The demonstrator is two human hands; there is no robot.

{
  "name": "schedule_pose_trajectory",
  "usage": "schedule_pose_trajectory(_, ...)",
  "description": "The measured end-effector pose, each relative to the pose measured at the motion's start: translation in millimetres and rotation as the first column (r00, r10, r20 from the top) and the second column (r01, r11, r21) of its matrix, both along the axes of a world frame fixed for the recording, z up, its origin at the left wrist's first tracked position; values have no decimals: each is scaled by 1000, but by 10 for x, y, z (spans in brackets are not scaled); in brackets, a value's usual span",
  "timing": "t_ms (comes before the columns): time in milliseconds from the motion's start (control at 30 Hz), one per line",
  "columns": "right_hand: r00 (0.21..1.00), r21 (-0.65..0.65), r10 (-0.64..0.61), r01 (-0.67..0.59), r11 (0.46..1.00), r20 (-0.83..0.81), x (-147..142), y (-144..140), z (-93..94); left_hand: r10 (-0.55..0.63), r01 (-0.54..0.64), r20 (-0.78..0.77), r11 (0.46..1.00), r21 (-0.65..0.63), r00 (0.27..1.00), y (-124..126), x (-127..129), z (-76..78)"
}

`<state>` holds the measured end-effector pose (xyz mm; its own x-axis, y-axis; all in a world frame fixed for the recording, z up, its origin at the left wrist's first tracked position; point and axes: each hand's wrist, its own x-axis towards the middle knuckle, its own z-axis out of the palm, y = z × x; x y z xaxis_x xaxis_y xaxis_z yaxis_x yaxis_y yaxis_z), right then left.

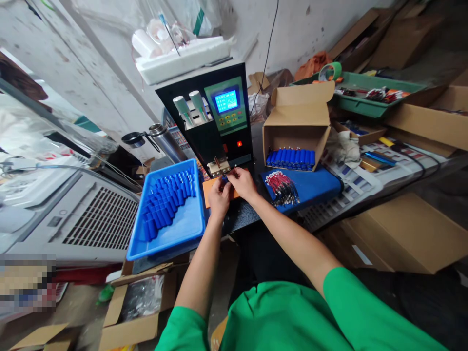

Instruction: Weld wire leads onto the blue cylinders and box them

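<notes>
My left hand [219, 196] and my right hand [242, 183] are close together below the electrodes of a black spot welder [215, 139] with a lit blue screen [226, 101]. A bit of a blue battery cell [225, 179] shows between the left fingers, which are closed on it. The right thumb and fingers are pinched at the same spot; what they hold is hidden. Under the hands lies an orange pad [208, 191]. Left of it, a blue tray [183, 226] holds several blue cells. Red and black wire leads [281, 187] lie in a bundle to the right.
A cardboard box [298, 119] with blue cells stands open on the right, behind the leads. A steel flask [166, 141] is behind the tray. A green tray [380, 90] with tape and wires sits far right. White foam [183, 61] tops the welder.
</notes>
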<state>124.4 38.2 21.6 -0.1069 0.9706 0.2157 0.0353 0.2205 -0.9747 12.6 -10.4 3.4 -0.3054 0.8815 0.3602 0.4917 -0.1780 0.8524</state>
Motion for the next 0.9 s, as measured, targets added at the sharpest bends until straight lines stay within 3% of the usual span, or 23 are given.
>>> schedule_pose_trajectory(467,1000,5,-13,13,1000,-1,-18,-2,-3,-20,21,17,999,-30,1000,43,-46,-58)
schedule_pose_trajectory(900,1000,12,13,-13,1000,-12,-10,-2,-10,-21,21,9,999,-32,1000,11,-11,-11)
